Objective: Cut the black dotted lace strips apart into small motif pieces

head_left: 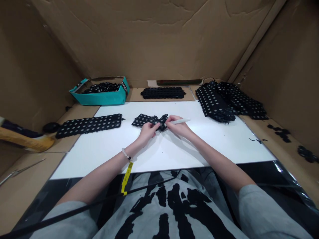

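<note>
Surface, head view: white board (186, 151) in front of brown cardboard walls (139, 43).
Dotted bow (142, 120): on the board, straight ahead of me, between my hands; its long axis runs roughly side to side.
My left hand (147, 132): thumb and fingers pinched together on the bow near its gathered middle.
My right hand (179, 127): fingers closed round a white pen (181, 121), fingertips at the bow's right end.
Nearer hand: neither clearly; both meet the bow.
Dotted strip (91, 126): flat, left of the bow, apart from it.
</note>
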`<state>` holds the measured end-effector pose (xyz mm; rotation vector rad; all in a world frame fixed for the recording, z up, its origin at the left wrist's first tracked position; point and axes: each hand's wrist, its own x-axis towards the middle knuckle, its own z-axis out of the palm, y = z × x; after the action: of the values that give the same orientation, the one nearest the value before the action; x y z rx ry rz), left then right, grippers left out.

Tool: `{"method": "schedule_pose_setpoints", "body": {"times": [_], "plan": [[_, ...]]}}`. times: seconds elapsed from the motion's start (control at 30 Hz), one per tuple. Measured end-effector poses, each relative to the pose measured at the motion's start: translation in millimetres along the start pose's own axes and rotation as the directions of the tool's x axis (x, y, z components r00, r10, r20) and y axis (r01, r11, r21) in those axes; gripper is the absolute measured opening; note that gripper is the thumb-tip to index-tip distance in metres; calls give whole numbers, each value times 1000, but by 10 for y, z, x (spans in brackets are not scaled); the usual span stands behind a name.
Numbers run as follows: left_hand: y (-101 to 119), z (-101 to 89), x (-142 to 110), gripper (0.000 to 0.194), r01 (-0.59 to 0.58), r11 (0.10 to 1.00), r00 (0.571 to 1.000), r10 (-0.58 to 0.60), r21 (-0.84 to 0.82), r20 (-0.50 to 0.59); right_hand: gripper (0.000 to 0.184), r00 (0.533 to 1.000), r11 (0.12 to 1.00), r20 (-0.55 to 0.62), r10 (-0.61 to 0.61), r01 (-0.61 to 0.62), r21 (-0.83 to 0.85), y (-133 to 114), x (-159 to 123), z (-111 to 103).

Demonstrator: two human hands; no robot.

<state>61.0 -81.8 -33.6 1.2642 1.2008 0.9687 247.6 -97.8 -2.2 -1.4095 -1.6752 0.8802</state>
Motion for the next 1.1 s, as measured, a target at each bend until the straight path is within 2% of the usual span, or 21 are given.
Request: {"method": "schedule_pose_setpoints", "body": {"times": [0.07, 0.23, 0.4, 0.53, 0.77, 0.9, 1.1], "plan": [[21, -9, -10, 44, 8, 999, 1000, -8, -34, -13, 13, 1000, 1000, 1, -10, 10, -7, 3, 6, -24], [126, 9, -65, 44, 143, 954, 990, -138, -263, 38, 11, 1000, 1000, 1, 12, -12, 6, -6, 48, -103], [204, 56, -124, 49, 198, 893, 980, -185, -405, 71, 11, 995, 966, -73, 68, -48, 254, 14, 106, -53], [212, 69, -144, 46, 174, 906, 985, -159, -387, 70, 12, 993, 934, -69, 97, -67, 352, 39, 93, 91], [130, 39, -90, 44, 166, 935, 985, -145, -314, 89, 11, 990, 929, -52, 132, -105, 355, 109, 85, 183], [97, 27, -71, 42, 142, 957, 989, -130, -253, 65, 11, 990, 937, -52, 130, -105, 334, 146, 105, 218], [158, 24, -101, 39, 176, 918, 984, -161, -355, 72, 12, 987, 913, -50, 153, -122, 389, 144, 110, 238]]}}
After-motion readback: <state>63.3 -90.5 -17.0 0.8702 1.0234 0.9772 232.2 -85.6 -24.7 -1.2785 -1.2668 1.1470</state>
